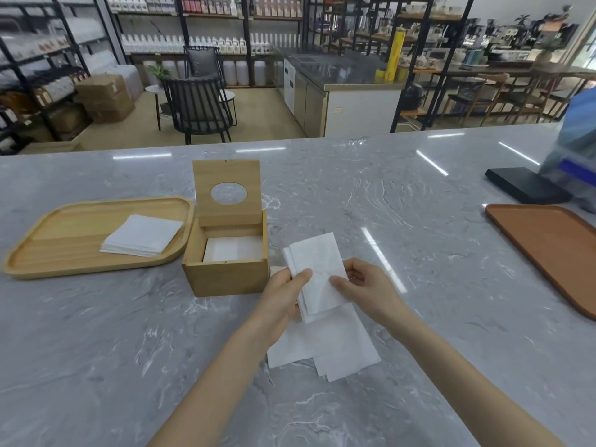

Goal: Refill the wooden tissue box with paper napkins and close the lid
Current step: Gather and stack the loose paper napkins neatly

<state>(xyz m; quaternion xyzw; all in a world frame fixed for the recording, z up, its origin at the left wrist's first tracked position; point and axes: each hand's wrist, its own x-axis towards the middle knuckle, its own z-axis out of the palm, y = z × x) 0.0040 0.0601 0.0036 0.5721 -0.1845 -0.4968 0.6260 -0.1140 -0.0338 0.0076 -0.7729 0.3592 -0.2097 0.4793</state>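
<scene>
The wooden tissue box point(225, 279) stands on the marble counter with its lid point(227, 192) raised upright; the lid has a round hole. White napkins point(233, 249) lie inside the box. Just right of the box, my left hand point(283, 293) and my right hand point(364, 287) both pinch a folded white paper napkin point(317, 272) held above the counter. Under my hands more loose napkins point(335, 346) lie spread on the counter. A stack of napkins point(142, 235) rests on a light wooden tray point(64, 253) to the left of the box.
An orange-brown tray point(548, 250) lies at the right edge of the counter, with a black flat base point(522, 185) and a blue object behind it. Beyond the counter are chairs, shelves of bottles and cardboard boxes.
</scene>
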